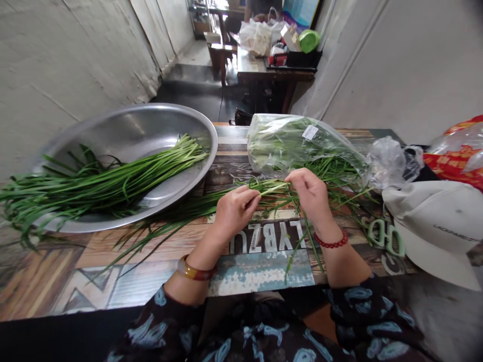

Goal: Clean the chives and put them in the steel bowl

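Observation:
My left hand (237,210) is closed around a few garlic chives (272,189), whose pale stem ends stick out to the right. Their long green leaves trail left over the table. At those pale ends my right hand (310,193) pinches with thumb and finger. Just behind the hands lies a clear plastic bag (279,143) full of more chives, with loose leaves spread in front of it. To the left, a wide steel basin (151,113) holds a thick bundle of chives (124,178), its leaf tips hanging over the rim.
Green-handled scissors (385,236) lie on the right, beside a pale cap (439,221). A crumpled plastic bag (392,161) and a red printed bag (460,156) are behind them. Farther off, a second table (252,65) bears bags and boxes. Walls stand on both sides.

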Demonstrator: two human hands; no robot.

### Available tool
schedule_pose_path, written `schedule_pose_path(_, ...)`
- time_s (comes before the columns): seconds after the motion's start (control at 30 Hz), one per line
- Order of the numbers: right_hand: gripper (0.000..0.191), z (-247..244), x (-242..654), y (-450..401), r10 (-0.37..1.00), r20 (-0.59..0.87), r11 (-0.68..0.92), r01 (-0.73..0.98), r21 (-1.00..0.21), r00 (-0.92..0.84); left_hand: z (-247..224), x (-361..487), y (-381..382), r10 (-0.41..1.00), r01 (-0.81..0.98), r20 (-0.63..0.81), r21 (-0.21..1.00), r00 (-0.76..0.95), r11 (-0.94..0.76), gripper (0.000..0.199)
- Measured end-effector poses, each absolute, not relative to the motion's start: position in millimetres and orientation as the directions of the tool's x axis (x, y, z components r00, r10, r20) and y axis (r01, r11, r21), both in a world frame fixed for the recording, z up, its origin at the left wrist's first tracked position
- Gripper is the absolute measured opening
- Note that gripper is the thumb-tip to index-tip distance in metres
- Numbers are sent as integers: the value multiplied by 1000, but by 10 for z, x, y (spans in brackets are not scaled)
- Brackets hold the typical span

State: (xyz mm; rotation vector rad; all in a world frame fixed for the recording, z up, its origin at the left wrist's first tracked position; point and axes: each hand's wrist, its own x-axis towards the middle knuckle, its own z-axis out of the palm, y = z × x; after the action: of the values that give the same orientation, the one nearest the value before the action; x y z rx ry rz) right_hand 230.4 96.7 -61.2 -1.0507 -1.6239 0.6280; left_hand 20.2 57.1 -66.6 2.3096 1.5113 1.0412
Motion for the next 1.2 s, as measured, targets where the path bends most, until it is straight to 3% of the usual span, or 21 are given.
schedule_pose_path(0.13,11,-576,2211,915,759,565,650,434,-624,-324,-674,206,563,845,741,466,464,262,-485,26)
schedule_pose_path(0.23,9,-643,2131,910,802,520,597,358,-717,-295,-676,210,564,836,741,474,448,278,-500,27)
schedule_pose_path(0.4,16,-770,2046,923,934,316,323,16,-946,-168,-674,213,568,832,735,483,453,274,-505,26)
schedule_pose_path(0.5,20,-794,2077,963,982,182,172,-142,-975,-59,-677,206,569,842,735,474,469,258,-489,25)
schedule_pose_path(0.6,22,-762,2202,1021,984,162,173,-193,-966,71,-673,192,575,867,722,443,519,231,-457,24)
schedule_pose_path(0.7,17,-689,2382,1065,941,284,294,-31,-955,186,-654,179,594,884,684,421,584,205,-437,24)
schedule_pose_path(0.77,13,-633,2490,1077,888,421,375,239,-896,183,-632,175,608,893,654,406,625,195,-427,24)
schedule_pose_path(0.83,17,-586,2552,1073,839,541,441,507,-741,61,-607,175,619,907,629,375,662,192,-407,25)
schedule_pose_path(0.9,23,-552,2553,1057,801,592,506,624,-596,-84,-584,176,622,924,616,332,692,190,-376,27)
schedule_pose_path(1.07,16,-544,2396,1001,758,598,635,510,-581,-262,-534,165,611,950,615,242,724,196,-311,32)
schedule_pose_path(1.2,13,-605,2295,969,807,530,586,455,-670,-260,-498,158,602,956,558,212,777,204,-292,35)
